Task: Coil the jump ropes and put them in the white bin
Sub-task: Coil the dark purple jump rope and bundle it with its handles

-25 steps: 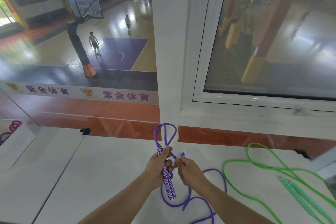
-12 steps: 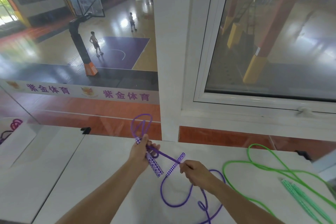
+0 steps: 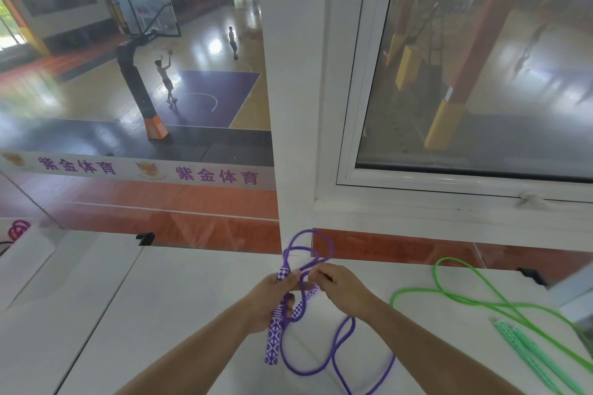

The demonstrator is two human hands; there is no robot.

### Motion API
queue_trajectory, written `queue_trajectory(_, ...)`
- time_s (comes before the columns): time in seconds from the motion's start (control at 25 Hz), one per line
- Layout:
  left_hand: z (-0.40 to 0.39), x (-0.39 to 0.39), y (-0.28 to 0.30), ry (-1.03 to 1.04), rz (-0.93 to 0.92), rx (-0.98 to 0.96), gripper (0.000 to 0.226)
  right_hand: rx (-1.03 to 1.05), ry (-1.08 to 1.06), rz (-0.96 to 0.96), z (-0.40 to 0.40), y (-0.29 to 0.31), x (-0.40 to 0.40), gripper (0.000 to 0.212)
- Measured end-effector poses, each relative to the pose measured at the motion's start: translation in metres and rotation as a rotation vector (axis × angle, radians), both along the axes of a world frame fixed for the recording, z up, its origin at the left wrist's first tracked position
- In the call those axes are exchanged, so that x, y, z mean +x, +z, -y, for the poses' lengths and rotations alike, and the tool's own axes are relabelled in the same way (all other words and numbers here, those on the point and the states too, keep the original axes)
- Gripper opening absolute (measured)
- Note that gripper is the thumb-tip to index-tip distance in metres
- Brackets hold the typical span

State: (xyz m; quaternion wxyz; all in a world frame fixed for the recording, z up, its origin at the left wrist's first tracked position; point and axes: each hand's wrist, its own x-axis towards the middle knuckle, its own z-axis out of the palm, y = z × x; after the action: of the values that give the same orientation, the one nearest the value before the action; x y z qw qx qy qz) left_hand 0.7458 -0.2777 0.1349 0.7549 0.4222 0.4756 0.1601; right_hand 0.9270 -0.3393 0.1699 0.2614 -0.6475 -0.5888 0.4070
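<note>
Head view: I log one camera only.
Left hand: curled round both patterned handles and gathered loops of the purple jump rope.
Right hand: pinches a strand at the bundle.
Purple tail: trails loose on the white surface.
Green jump rope: uncoiled, well right.
White bin: far left edge, I think; cannot confirm.
Risk: loops may spring open if my pinch slackens; tail may snag.

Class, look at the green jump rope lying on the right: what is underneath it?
The green jump rope and its handles lie loose on the white tabletop. Nothing else shows beneath it.
</note>
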Motion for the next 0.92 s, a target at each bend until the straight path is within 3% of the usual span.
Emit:
queue_trajectory(0.08,0.011,0.01,0.0,-0.043,0.035,0.004,0.026,0.021,-0.079,-0.04,-0.006,-0.001,0.0,0.024)
queue_trajectory(0.2,0.012,0.014,-0.007,-0.104,-0.069,0.107,0.023,0.009,-0.179,-0.061,-0.012,-0.003,0.006,0.026)
queue_trajectory(0.36,0.006,0.007,-0.006,-0.113,-0.103,0.104,0.026,0.009,-0.176,0.071,-0.015,-0.019,0.022,0.026)
queue_trajectory(0.44,-0.001,-0.001,-0.004,-0.001,0.007,-0.02,0.032,0.011,-0.196,0.118,-0.013,-0.029,0.035,0.026)
queue_trajectory(0.6,-0.035,-0.025,-0.01,0.449,0.285,-0.227,0.023,0.005,-0.307,0.171,-0.003,-0.039,0.067,0.023)
queue_trajectory(0.72,-0.056,-0.04,-0.015,0.76,0.463,-0.305,0.026,-0.048,-0.495,0.04,0.003,-0.044,0.072,0.024)
queue_trajectory(0.8,-0.057,-0.04,-0.015,0.812,0.508,-0.317,0.029,-0.125,-0.533,-0.084,0.005,-0.047,0.057,0.029)
queue_trajectory(0.92,-0.039,-0.02,-0.014,0.675,0.433,-0.314,0.029,-0.198,-0.347,-0.21,0.009,-0.041,0.014,0.026)
